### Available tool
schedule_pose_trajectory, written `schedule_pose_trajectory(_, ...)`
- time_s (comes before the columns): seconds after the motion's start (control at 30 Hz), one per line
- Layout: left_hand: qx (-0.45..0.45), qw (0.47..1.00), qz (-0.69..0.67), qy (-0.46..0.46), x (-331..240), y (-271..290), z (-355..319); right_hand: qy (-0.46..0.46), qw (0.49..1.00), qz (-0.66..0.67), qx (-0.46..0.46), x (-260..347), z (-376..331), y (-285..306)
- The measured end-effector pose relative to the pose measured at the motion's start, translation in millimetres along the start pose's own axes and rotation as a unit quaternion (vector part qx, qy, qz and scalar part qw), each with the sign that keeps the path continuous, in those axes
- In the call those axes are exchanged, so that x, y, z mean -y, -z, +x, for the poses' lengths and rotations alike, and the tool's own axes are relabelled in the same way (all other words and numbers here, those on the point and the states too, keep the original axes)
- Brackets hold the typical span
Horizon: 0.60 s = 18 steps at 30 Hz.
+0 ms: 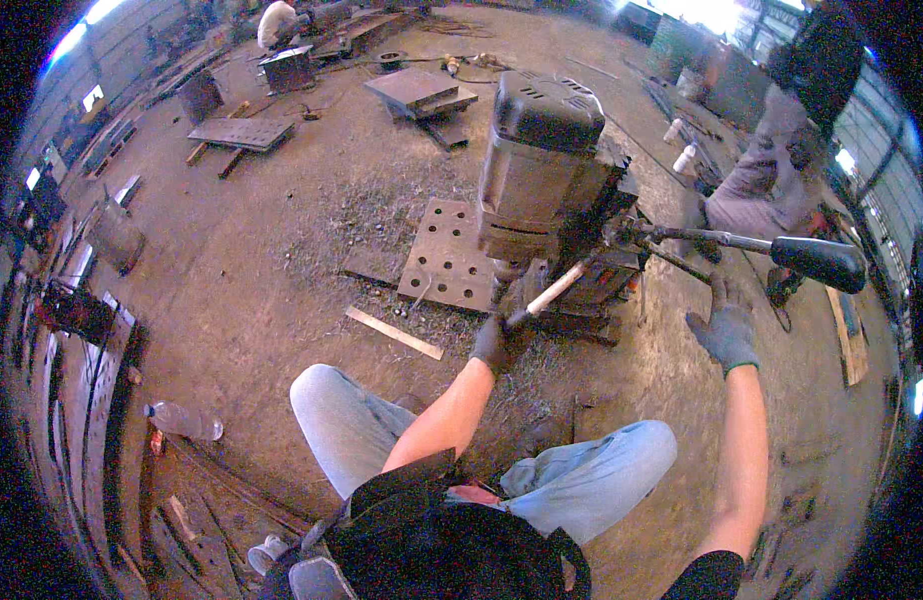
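A dark magnetic drill press [542,170] stands over a steel plate [447,255] with rows of round holes. Metal shavings lie around the plate. From the drill's hub, a lever with a black grip [817,263] reaches out to the right. My left hand [494,342], in a dark glove, is closed at the lower end of a light-coloured handle [560,290] near the spindle; its fingers are partly lost in shadow. My right hand [727,328], in a grey glove, is spread, thumb apart, with its fingertips at the end of a dark lever [682,262].
A flat strip [394,332] lies before the plate. A clear bottle [185,421] lies at left beside long steel bars [94,400]. Another person [767,170] is close by at right, near white bottles [686,160]. More steel plates [417,90] and a crouching person [279,25] are farther off.
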<state>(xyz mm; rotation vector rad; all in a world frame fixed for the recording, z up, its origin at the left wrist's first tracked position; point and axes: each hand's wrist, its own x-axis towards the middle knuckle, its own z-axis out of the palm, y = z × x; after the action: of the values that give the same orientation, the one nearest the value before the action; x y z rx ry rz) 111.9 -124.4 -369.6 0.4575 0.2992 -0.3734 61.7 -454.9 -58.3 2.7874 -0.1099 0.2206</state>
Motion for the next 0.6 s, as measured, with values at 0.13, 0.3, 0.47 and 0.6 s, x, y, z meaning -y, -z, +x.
schedule_pose_trajectory(0.13, -0.080, 0.954, 0.288, -0.014, -33, 7, -1, -0.054, 0.995, -0.055, -0.069, 25, 21, 26)
schedule_pose_trajectory(0.3, -0.143, 0.807, 0.501, -0.276, -102, -40, -63, -0.026, 0.970, -0.146, -0.195, 5, 46, 80)
schedule_pose_trajectory(0.47, 0.276, 0.954, -0.048, -0.105, -197, -79, -147, 0.116, 0.881, -0.156, -0.432, 24, 64, 123)
schedule_pose_trajectory(0.6, 0.366, 0.930, 0.021, 0.008, -200, -106, -217, 0.146, 0.856, -0.259, -0.424, 36, 82, 112)
